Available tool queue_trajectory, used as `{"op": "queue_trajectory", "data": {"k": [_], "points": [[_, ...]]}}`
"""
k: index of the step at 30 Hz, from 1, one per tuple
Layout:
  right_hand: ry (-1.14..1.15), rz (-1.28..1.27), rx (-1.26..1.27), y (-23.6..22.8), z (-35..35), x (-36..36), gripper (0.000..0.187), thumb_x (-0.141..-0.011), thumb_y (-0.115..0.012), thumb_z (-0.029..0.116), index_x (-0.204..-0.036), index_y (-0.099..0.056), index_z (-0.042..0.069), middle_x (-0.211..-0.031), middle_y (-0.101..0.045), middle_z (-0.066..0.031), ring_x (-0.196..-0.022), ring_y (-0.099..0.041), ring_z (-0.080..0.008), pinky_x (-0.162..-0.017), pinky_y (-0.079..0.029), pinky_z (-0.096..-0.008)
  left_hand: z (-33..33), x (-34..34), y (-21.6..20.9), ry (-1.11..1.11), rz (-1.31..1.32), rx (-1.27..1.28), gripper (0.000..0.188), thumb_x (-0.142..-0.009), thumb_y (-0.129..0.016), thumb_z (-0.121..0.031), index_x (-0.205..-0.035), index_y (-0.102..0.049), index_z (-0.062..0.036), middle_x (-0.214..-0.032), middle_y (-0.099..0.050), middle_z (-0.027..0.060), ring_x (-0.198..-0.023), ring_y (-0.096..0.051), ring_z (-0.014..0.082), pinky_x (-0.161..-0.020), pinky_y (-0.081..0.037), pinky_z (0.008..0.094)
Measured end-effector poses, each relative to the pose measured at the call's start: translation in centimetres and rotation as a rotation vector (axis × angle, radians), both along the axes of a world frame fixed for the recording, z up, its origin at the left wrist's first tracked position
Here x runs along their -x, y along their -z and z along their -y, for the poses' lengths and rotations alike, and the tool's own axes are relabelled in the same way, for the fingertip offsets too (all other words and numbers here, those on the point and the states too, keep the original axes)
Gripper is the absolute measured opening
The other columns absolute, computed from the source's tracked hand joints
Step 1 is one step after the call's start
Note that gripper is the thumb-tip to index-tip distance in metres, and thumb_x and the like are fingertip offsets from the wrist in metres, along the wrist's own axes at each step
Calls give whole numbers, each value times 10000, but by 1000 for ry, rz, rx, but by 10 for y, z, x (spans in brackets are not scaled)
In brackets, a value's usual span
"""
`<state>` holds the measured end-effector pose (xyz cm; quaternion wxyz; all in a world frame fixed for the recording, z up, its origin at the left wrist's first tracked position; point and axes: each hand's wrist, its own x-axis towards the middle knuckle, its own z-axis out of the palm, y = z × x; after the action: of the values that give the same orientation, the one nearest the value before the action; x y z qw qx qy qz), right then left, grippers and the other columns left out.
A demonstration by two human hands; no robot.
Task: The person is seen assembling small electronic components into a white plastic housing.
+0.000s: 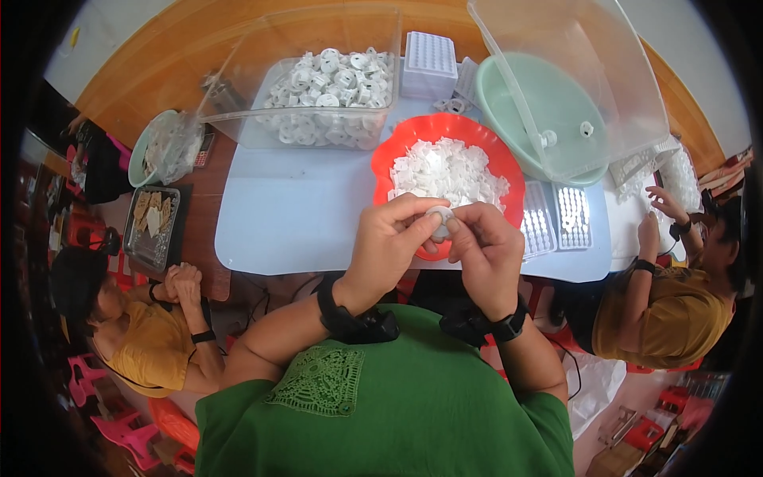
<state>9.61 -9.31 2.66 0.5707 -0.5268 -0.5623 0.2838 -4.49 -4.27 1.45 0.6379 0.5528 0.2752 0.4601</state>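
Pink stools point(131, 433) stand left, red stools point(644, 434) right.

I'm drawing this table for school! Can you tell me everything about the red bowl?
The red bowl looks like plastic, with a wavy rim like flower petals. It sits upright on the pale blue tabletop, near the front edge, holding a heap of small white pieces. The left hand and right hand hide part of its near side; I can't tell whether they touch it. A green basin is close behind on the right.
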Motion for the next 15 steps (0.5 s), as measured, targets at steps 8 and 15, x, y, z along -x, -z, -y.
{"op": "queue_trajectory", "data": {"k": [8, 15], "points": [[-73, -276, 196, 0, -2, -10, 109, -899, -585, 37, -951, -613, -54, -766, -646, -60, -585, -578, -66, -515, -466, -204, -7, 5, -1, 199, 217, 400, 314, -987, -439, -114, -1184, -560, 100, -1014, -653, 158, -834, -671, 183, -739, -564, 273], [-62, -356, 238, 1, -3, -11, 115, -891, -596, 33, -952, -611, -63, -755, -641, -72, -573, -576, -75, -503, -464, -205, -9, 8, 4, 243, 235, 385, 336, -982, -412, -101, -1212, -533, 111, -1074, -633, 175, -916, -649, 217, -779, -564, 322]]}}
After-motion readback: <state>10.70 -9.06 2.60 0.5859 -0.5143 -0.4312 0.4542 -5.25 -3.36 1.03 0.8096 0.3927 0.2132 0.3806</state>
